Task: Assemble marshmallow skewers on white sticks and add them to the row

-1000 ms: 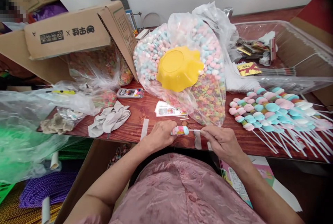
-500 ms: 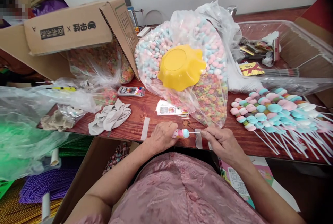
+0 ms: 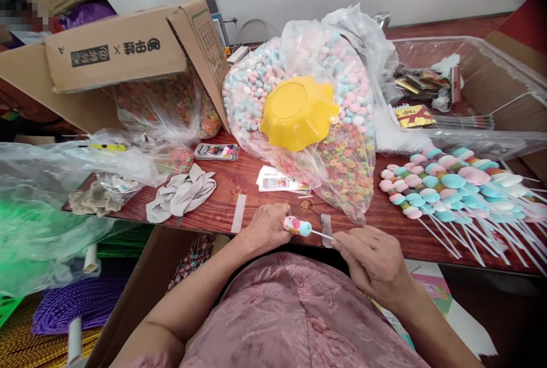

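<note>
My left hand (image 3: 265,227) is closed around the candy end of a marshmallow skewer (image 3: 305,228), just over the table's front edge. Blue, pink and white pieces show beyond the fingers; the rest of the candy is hidden in the hand. A white stick runs out to the right, and my right hand (image 3: 375,262) pinches its far end between thumb and fingers. To the right lies a pile of marshmallow skewers (image 3: 455,180), sticks towards me. Behind the hands is a clear bag of pink, blue and white marshmallows (image 3: 245,92) and small gummy rings (image 3: 348,157).
An upturned yellow bowl (image 3: 297,111) rests on the bag. Printed cards (image 3: 277,180) and a grey cloth (image 3: 182,194) lie on the table. At left stands a cardboard box (image 3: 123,49); at right, a clear plastic tray (image 3: 478,83). Another open box (image 3: 141,277) sits below the edge.
My right hand has moved a little right and down towards me, tilting the stick downwards. The left hand still holds the candy end.
</note>
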`<state>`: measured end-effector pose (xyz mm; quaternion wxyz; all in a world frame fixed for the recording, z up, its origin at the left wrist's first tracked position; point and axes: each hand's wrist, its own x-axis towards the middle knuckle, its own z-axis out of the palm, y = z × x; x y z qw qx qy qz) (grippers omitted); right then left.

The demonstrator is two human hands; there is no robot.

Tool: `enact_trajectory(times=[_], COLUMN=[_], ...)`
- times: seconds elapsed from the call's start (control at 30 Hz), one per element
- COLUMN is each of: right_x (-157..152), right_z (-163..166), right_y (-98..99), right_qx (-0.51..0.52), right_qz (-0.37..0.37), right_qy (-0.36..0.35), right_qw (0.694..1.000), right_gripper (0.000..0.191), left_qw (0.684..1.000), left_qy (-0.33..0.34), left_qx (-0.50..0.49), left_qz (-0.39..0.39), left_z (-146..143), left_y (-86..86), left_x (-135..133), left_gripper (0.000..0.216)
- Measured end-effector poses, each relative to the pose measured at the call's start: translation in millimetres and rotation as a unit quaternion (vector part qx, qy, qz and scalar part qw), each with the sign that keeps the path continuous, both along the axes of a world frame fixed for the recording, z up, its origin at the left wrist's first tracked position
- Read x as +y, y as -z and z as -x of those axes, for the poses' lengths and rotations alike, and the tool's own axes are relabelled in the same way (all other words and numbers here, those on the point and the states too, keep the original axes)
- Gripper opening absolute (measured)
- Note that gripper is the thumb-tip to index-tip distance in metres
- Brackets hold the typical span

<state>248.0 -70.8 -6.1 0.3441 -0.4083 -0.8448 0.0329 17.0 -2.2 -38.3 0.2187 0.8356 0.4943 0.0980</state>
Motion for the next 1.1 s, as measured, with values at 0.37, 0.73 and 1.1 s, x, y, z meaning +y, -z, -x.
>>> enact_trajectory(times=[0.37,0.73,1.1], right_x=[-12,0,27], right_z=[-1,0,-26], right_y=[-6.4,9.0,9.4], right_qx=[0.090,0.070,0.048], right_qz=[-0.021,-0.022,-0.041], right_qy=[0.033,0.010,-0.042], right_qw=[0.995,0.997,0.997], right_gripper=[0.012,0.011,0.019], left_qw=[0.996,0.998,0.977], left_qy=[0.044,0.063,0.145], left_qx=[0.007,-0.006,-0.030], left_qz=[-0.075,-0.031,0.156], left_z=[1,-4,-5], left_y=[3.9,-0.3,-18.3], left_x=[-7,-12,-3], left_gripper=[0.007,0.018,0.027])
